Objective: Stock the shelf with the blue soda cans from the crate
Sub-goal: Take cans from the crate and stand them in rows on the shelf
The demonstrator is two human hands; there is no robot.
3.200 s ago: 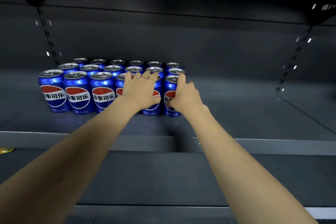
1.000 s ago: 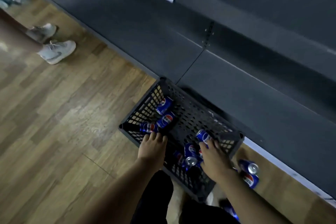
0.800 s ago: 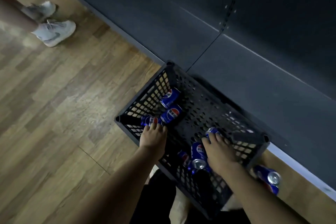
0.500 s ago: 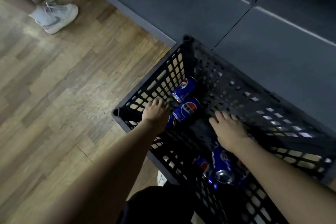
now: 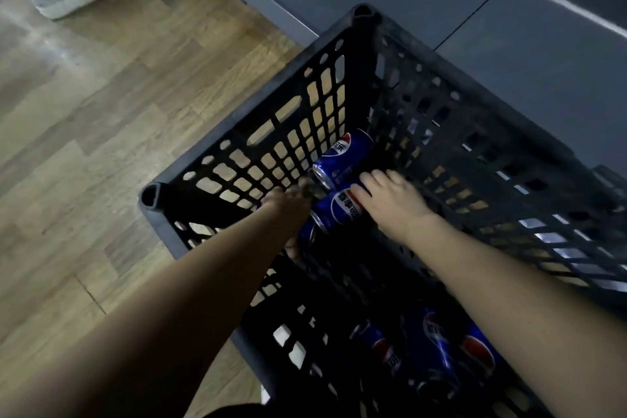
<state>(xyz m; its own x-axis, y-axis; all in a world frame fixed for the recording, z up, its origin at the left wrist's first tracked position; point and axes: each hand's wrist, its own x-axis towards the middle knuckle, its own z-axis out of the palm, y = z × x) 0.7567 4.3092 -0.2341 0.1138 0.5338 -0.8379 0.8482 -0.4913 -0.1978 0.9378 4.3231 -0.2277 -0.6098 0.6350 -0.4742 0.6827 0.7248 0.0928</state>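
Pick-up step: my left hand [image 5: 288,210] reaches a third blue can [image 5: 307,231] at the crate [image 5: 258,102] wall, grip unclear, while my right hand [image 5: 390,200] lies open on the middle can [image 5: 339,210]; next, close both grips and lift.

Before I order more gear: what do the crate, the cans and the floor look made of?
Crate: looks like moulded matte black plastic, walls pierced by a grid of holes. Cans: likely glossy printed metal, silvery rim showing. Floor: wood-look planks with visible grain, slight sheen; real wood or laminate unclear.
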